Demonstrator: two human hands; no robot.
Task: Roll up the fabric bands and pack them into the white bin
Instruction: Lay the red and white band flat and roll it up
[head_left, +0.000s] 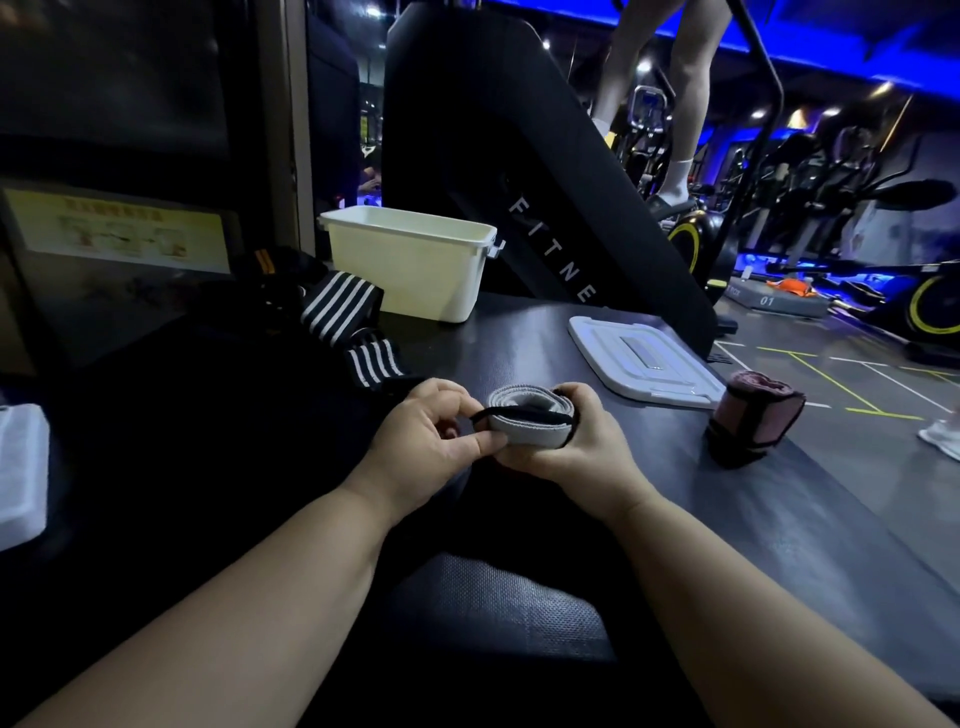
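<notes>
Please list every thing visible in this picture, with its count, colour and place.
white bin: one, white, far side of the table, open.
lid: one, white, flat on the table, right of the bin.
grey band: one, grey with black end, held in both hands.
pink band: one, pink and black, rolled, at the table's right edge.
striped bands: two visible, black with white stripes, left of the bin.
table: one, dark.
stair machine: one, black, behind the bin.
left hand: one, pinches the band's black end.
right hand: one, grips the roll.

Grey band (524, 423), pink roll (756, 413), black-and-white striped bands (340, 304), white bin (410, 265)
</notes>
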